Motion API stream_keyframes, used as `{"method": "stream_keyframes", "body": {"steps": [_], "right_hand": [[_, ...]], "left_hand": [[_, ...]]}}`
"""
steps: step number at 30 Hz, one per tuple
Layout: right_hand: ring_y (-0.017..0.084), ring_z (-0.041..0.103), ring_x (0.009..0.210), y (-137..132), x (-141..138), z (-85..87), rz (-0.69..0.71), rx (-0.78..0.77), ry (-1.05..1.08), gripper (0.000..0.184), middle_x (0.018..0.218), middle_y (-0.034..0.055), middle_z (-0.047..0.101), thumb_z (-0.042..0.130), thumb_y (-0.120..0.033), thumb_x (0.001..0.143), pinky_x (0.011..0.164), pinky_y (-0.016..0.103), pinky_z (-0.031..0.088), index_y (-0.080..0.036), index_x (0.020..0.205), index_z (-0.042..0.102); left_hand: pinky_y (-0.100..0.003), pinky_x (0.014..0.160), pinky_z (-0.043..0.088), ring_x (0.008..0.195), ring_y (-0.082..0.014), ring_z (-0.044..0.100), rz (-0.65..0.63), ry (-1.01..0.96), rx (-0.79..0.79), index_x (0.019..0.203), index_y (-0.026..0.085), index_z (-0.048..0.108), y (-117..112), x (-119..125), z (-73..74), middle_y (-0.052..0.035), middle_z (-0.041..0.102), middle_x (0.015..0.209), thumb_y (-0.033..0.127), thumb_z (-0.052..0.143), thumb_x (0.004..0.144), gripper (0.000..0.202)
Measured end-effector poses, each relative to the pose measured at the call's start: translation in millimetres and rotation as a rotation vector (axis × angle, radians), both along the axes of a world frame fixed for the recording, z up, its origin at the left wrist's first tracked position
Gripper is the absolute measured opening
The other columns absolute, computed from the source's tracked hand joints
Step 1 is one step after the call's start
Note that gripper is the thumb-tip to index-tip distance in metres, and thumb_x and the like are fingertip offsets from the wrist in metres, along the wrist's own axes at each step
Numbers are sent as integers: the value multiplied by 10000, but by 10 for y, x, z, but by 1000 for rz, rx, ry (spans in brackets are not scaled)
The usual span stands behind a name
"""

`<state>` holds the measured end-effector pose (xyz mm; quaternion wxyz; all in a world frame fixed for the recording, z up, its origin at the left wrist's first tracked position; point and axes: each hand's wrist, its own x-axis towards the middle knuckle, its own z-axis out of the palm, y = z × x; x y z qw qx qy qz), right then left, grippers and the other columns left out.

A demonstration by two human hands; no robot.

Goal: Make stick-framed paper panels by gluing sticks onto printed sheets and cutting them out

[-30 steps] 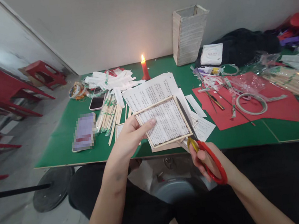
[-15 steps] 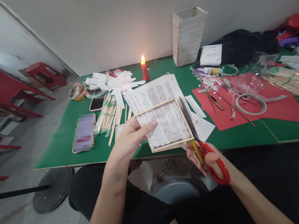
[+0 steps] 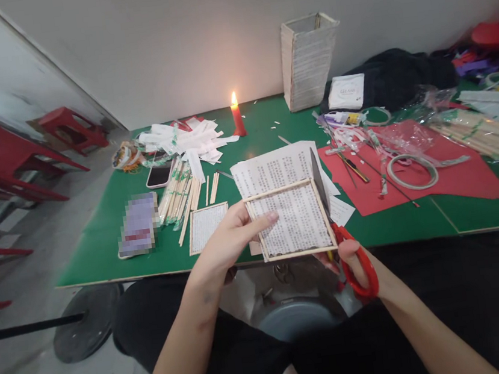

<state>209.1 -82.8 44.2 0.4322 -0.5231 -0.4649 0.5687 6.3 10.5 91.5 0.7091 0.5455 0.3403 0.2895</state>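
My left hand (image 3: 248, 226) is closed on the left side of a wooden stick frame (image 3: 286, 187), its thumb lying over the printed paper (image 3: 292, 221) inside it. The printed sheet extends past the far side of the frame. Held in my right hand (image 3: 353, 259) are red-handled scissors (image 3: 369, 275), their blade upright along the frame's right edge. Part of the scissors and my right fingers are hidden under the frame. A smaller paper-backed stick frame (image 3: 209, 228) lies on the green table to the left.
A lit red candle (image 3: 238, 121) stands at the back, left of a tall paper-covered stick box (image 3: 309, 61). Wooden sticks (image 3: 177, 193), paper strips (image 3: 184, 137) and a phone (image 3: 138, 225) lie left. Red paper (image 3: 458, 182) with a tape roll (image 3: 411, 172) lies right.
The frame and my left hand have moved right and slightly toward me, uncovering the smaller frame. The scissors have shifted closer along the frame's right edge.
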Motion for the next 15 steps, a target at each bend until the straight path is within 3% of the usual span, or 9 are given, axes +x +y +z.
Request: {"method": "stream_keyframes", "body": {"steps": [5,10,15], "right_hand": [[66,342,263,31,-67,-61,-43,-169,195,673,447,-65,429,589,-887,582,228,198,278,-236,609,420],[103,399,217,-9,-76,-47,-62,-153,212,638,399,-55,456,617,-843,613,214,212,300,-234,600,427],[99,375,232,12,-77,-20,-132,-146,257,590,400,-64,419,650,-792,631,205,219,298,-251,610,415]], "left_hand": [[-318,750,587,880,-234,736,7,-11,5,1222,185,680,15,8,7,-86,759,1081,308,739,853,393],[-331,803,575,943,-240,722,24,-7,26,1197,173,684,30,30,-14,-95,751,1111,316,739,854,376],[-317,786,582,943,-235,724,40,-84,-35,1105,197,709,-85,59,-139,-88,760,1040,317,792,803,335]]}}
